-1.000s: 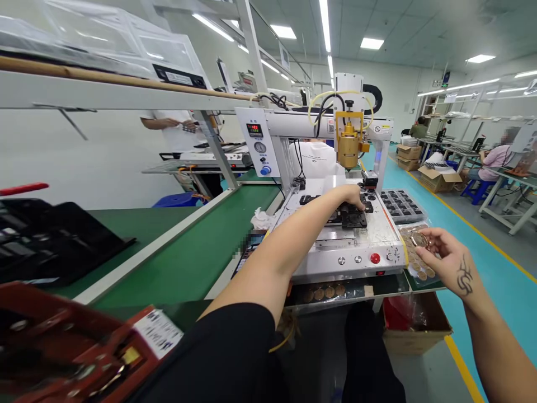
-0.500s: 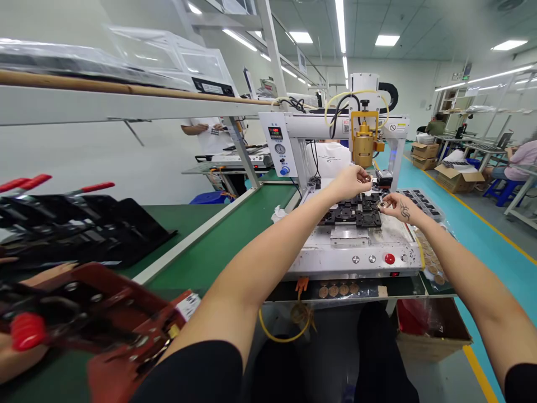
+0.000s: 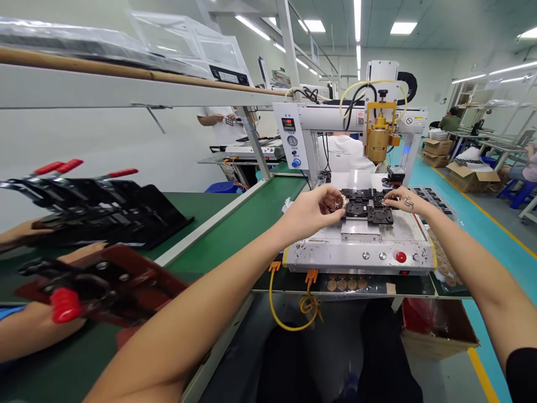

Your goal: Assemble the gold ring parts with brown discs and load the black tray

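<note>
My left hand (image 3: 319,208) is closed on a round, shiny copper-coloured piece (image 3: 338,202), at the left edge of a black fixture (image 3: 356,209). The fixture has several recessed sections and lies on the bed of a white benchtop machine (image 3: 319,254). At the fixture's upper right, my right hand (image 3: 399,200) pinches its fingertips together on a small shiny bit that I cannot make out, touching or just over the fixture. A gold-coloured machine head (image 3: 377,144) hangs above and behind my hands.
Round copper-coloured pieces (image 3: 347,284) lie along the table's front edge, with more in a plastic bag (image 3: 444,263) at right. A black tray (image 3: 434,202) stands behind. At left, a co-worker's arms (image 3: 42,330) reach near red-handled clamps (image 3: 67,305). An orange-plugged cable (image 3: 289,327) hangs below.
My left hand has moved left and down, from beneath the machine head to the fixture's left side, carrying a copper-coloured piece. My right hand stays at the fixture's right. The view has shifted slightly.
</note>
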